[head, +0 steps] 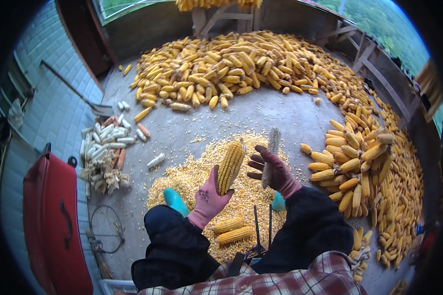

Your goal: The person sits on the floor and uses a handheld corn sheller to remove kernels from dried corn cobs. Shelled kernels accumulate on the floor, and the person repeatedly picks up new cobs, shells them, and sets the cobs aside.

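My left hand [211, 197], in a pink work glove, holds an ear of yellow corn [230, 166] upright, kernels still on it. My right hand [275, 171], in a dark-palmed pink glove, has its fingers spread. A bare grey corncob [271, 156] stands between its thumb and palm; whether the hand grips it is hard to tell. Loose kernels [192, 171] lie in a heap on the floor under both hands. Two ears of corn [234, 235] rest on the heap near my body. Beside them two thin dark rods [257, 225] stick up between my legs.
A large pile of corn ears [221, 70] curves along the back and right, with a bundle of ears [354, 155] nearer. At left are stripped cobs [110, 136], dry husks [107, 173], a shovel [102, 110], a red suitcase [55, 225] and a wire loop [107, 228]. Teal boots [176, 201] stand in the kernels.
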Demonstrator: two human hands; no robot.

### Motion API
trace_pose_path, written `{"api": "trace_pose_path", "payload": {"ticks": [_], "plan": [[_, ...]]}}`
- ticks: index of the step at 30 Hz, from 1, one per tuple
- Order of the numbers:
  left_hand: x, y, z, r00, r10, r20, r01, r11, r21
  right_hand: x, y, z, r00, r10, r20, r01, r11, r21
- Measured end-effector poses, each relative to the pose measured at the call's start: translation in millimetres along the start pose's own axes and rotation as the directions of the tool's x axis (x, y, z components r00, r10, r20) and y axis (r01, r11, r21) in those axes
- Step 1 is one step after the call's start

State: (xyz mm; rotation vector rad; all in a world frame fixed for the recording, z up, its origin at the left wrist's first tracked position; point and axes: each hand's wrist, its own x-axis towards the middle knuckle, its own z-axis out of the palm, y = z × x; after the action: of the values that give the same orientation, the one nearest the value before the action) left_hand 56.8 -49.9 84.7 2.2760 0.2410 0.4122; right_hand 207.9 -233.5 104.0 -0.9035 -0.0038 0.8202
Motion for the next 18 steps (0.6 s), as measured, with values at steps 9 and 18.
{"api": "trace_pose_path", "payload": {"ticks": [9,18], "plan": [[24,5,15,0.980,0.171,0.103,-0.155,0.977,-0.145,7,2,6,0.990,-0.141,-0.008,0.135,0.960,-0.247],[28,-10,36,0.925,-0.166,0.341,0.068,0.957,0.282,46,14,-22,0.994,-0.089,0.065,0.100,0.973,-0.210]]}}
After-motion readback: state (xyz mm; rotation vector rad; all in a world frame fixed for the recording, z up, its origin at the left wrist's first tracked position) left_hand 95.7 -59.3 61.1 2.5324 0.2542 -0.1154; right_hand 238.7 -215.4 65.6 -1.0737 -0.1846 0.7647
